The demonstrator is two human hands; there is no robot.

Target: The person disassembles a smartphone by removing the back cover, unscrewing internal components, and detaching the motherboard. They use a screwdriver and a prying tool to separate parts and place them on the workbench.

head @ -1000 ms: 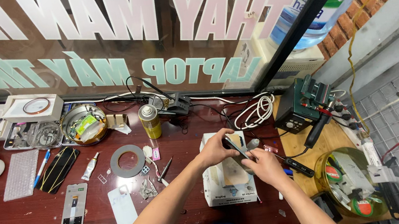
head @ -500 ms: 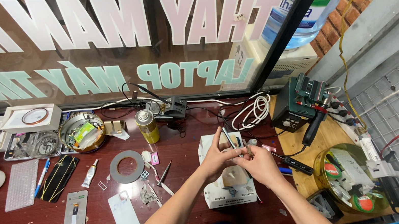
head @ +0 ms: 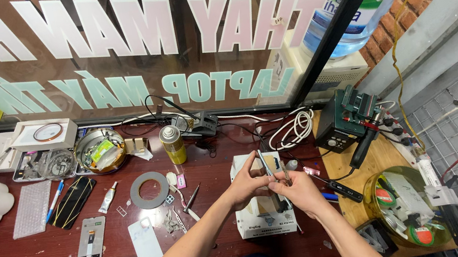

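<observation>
Head view: left hand [head: 246, 186] pinches a thin phone [head: 266, 172] on edge, exposing its side; right hand [head: 298, 191] grips a slim tool [head: 285, 173] above the white machine [head: 261, 212].

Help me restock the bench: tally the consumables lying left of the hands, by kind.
Spray can: 1
Tape roll: 1
Glue tube: 1
Blue pen: 1
Total: 4
</observation>
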